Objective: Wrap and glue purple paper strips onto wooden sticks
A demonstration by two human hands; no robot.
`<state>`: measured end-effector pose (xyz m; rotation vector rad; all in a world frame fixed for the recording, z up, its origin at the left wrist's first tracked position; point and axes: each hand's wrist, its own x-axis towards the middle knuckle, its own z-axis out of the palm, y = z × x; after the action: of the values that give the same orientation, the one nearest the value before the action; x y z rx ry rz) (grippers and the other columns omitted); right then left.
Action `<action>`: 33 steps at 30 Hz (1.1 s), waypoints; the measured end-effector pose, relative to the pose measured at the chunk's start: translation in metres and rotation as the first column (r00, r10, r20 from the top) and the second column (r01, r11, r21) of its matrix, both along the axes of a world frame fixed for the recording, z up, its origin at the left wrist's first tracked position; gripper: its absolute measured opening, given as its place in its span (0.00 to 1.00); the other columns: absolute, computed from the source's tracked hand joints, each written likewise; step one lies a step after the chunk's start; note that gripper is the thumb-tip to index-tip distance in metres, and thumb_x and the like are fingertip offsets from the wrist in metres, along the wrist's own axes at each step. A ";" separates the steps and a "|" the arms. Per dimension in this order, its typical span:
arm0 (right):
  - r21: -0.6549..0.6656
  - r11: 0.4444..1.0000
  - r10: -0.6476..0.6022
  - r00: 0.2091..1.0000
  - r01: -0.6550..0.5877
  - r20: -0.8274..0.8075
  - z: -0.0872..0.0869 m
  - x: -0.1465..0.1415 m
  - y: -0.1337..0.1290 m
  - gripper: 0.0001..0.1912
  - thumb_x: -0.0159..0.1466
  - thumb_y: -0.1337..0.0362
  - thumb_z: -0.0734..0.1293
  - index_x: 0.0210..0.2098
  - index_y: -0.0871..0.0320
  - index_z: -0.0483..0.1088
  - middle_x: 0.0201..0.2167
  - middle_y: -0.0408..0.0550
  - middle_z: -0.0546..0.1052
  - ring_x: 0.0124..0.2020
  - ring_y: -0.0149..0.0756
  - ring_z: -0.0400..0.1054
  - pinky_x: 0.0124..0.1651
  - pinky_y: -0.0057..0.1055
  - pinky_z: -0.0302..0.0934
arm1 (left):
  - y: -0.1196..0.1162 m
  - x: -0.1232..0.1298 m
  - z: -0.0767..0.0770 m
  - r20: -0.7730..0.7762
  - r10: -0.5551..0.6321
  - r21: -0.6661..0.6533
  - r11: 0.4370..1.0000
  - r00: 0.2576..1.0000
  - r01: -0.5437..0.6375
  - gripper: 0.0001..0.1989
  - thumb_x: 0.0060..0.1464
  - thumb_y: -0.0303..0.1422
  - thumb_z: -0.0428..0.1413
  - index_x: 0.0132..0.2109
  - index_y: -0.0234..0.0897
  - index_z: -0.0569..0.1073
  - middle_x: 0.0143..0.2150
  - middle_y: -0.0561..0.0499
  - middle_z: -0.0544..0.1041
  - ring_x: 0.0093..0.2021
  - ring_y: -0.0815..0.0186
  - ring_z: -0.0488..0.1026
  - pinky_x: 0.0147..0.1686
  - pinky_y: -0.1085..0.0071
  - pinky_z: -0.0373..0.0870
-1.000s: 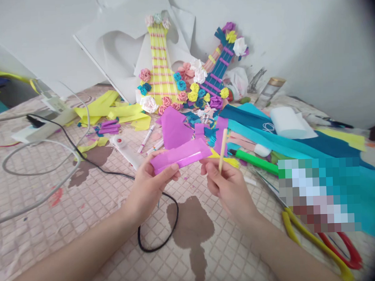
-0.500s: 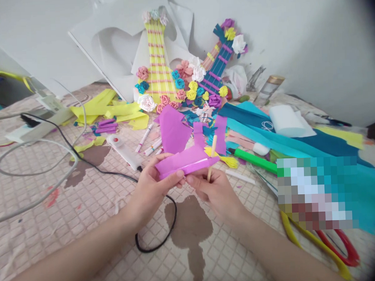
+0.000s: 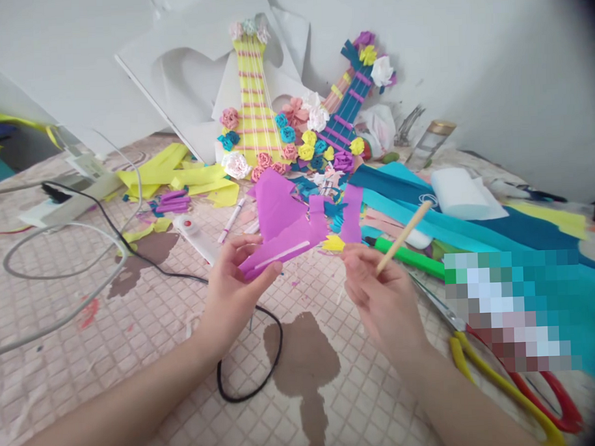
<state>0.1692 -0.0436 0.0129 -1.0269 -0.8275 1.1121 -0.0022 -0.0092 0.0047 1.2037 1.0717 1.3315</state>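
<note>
My left hand [image 3: 235, 280] pinches a purple crepe paper strip [image 3: 298, 242] between thumb and fingers. The strip is folded along its near side, and a thin pale line runs along it. In my right hand [image 3: 383, 301] is a slim wooden stick [image 3: 409, 232], tilted up to the right, its lower end hidden by the fingers. The stick and the paper are apart. Behind the strip lies a larger purple paper piece [image 3: 276, 204]. A white corded device [image 3: 195, 241] with a red button rests left of my left hand.
Two paper guitars, one yellow [image 3: 257, 114] and one blue [image 3: 345, 117], lean at the back with paper flowers. Scissors [image 3: 488, 366], a green tool [image 3: 410, 257] and teal paper [image 3: 538, 273] lie right. A black cord [image 3: 277, 354] loops in front; yellow scraps [image 3: 179, 178] lie left.
My right hand has come away from the purple strip to the right, and the stick in it now tilts more. My left hand still holds the strip, slightly further left.
</note>
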 end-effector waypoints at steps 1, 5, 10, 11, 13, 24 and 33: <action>0.020 1.000 0.013 1.000 -0.012 -0.024 0.002 0.001 0.000 0.06 0.55 0.60 0.70 0.26 0.55 0.71 0.28 0.39 0.71 0.12 0.17 0.41 0.14 0.26 0.32 | -0.001 0.000 0.001 -0.020 0.000 0.009 1.000 1.000 0.000 0.18 0.42 0.27 0.62 0.41 0.40 0.66 0.33 0.56 0.73 0.30 0.73 0.71 0.29 0.78 0.68; 0.036 0.984 0.177 0.972 -0.173 -0.158 0.007 0.006 0.003 0.08 0.59 0.59 0.66 0.27 0.54 0.66 0.23 0.36 0.71 0.11 0.18 0.37 0.13 0.26 0.29 | -0.002 0.001 0.000 -0.071 -0.008 0.067 0.998 0.997 0.013 0.18 0.43 0.27 0.62 0.42 0.40 0.66 0.33 0.56 0.72 0.31 0.73 0.71 0.30 0.78 0.69; 0.004 0.999 0.038 0.992 -0.038 -0.122 0.014 0.020 0.011 0.09 0.55 0.61 0.69 0.25 0.55 0.65 0.14 0.33 0.60 0.11 0.19 0.39 0.14 0.25 0.30 | 0.001 0.001 -0.004 -0.098 0.005 0.120 0.993 0.995 0.007 0.17 0.44 0.26 0.61 0.41 0.39 0.66 0.33 0.56 0.72 0.32 0.73 0.71 0.32 0.77 0.70; 0.012 0.999 -0.045 0.996 0.046 -0.071 0.015 0.024 0.012 0.09 0.55 0.61 0.70 0.25 0.56 0.66 0.15 0.34 0.59 0.12 0.20 0.41 0.14 0.25 0.31 | 0.001 0.001 -0.004 -0.105 0.007 0.124 0.992 0.994 0.006 0.16 0.44 0.26 0.61 0.41 0.39 0.66 0.33 0.56 0.72 0.32 0.73 0.71 0.32 0.76 0.71; 0.040 0.983 -0.180 0.982 0.178 0.052 0.016 0.032 0.015 0.08 0.54 0.59 0.70 0.26 0.57 0.69 0.16 0.36 0.60 0.13 0.20 0.43 0.15 0.25 0.31 | 0.002 0.000 -0.003 -0.115 0.009 0.130 0.991 0.993 0.006 0.16 0.44 0.26 0.61 0.41 0.39 0.66 0.33 0.56 0.72 0.31 0.72 0.72 0.32 0.76 0.71; -0.074 0.956 -0.224 0.867 0.285 0.444 0.003 0.055 0.027 0.12 0.41 0.57 0.76 0.21 0.56 0.75 0.23 0.45 0.73 0.18 0.25 0.55 0.17 0.26 0.39 | 0.004 -0.001 -0.001 -0.115 -0.006 0.153 0.988 0.993 0.024 0.16 0.44 0.26 0.61 0.40 0.39 0.66 0.32 0.57 0.71 0.30 0.73 0.71 0.31 0.77 0.70; -0.204 0.978 0.036 0.949 0.030 0.312 0.009 0.048 0.026 0.23 0.52 0.44 0.67 0.27 0.60 0.75 0.07 0.34 0.53 0.10 0.20 0.38 0.16 0.27 0.28 | 0.005 -0.001 0.000 -0.133 0.007 0.177 0.984 0.991 0.017 0.14 0.44 0.26 0.61 0.39 0.38 0.67 0.32 0.57 0.69 0.32 0.73 0.70 0.31 0.77 0.70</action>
<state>0.2169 -0.0181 0.0221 -1.4036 -0.9795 1.0671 -0.0033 -0.0046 0.0048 1.4442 1.0594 1.3807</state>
